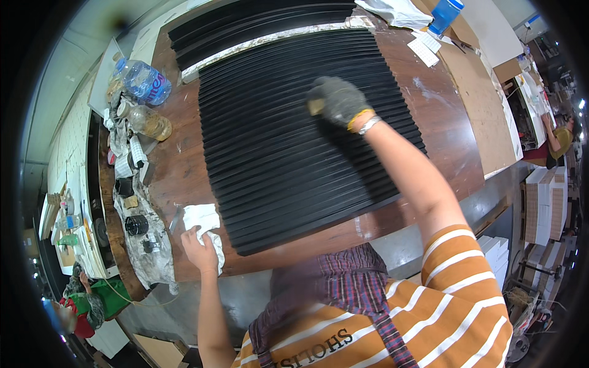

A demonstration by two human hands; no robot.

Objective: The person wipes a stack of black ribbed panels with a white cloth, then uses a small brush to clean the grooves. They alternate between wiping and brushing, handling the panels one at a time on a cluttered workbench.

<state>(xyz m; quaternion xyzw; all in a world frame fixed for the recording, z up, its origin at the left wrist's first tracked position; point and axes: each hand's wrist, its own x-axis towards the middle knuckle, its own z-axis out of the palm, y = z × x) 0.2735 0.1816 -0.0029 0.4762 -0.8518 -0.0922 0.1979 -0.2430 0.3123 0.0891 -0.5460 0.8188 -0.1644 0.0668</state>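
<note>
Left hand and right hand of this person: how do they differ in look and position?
The left hand is bare; the right hand wears a grey glove.
The left hand touches white cloth or paper; the right hand is over the black ribbed panel.
Both forearms are uncovered.

Orange-white striped shirt (pixel 451 306), plaid apron (pixel 350 279), grey glove (pixel 345 101).

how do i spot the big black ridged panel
Find the brown wooden table, then the whitish strip across its far end. The black ridged panel lies nearer the person; unlike the black piece beyond, it has the gloved right hand over it.
</note>
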